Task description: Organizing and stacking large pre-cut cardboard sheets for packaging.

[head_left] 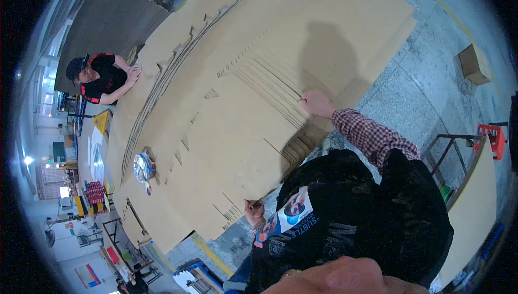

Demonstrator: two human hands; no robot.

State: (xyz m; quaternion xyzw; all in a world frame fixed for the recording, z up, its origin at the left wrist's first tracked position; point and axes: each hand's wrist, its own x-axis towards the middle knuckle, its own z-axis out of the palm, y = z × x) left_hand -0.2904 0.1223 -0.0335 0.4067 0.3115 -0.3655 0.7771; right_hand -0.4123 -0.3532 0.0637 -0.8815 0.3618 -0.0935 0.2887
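Note:
A large tan cardboard sheet [232, 127] lies flat before me, scored with long curved lines and rows of narrow parallel slits. My right hand [317, 104], below a checked sleeve, rests on it with closed fingers at the end of the long slits [270, 86]. What those fingers pinch, if anything, is hidden. Curled at the sheet's near edge is my left hand [253, 213], beside a group of short slits [229, 210]; whatever lies in its fingers is too small to make out. Between my hands, several layered strips [297, 148] show at the near edge.
Across the sheet, a person in black and red [105, 78] leans with both hands on its far edge. A roll of clear tape or film [144, 169] sits on the cardboard. On the floor at right stand a cardboard box [475, 63] and a red plastic crate [492, 140].

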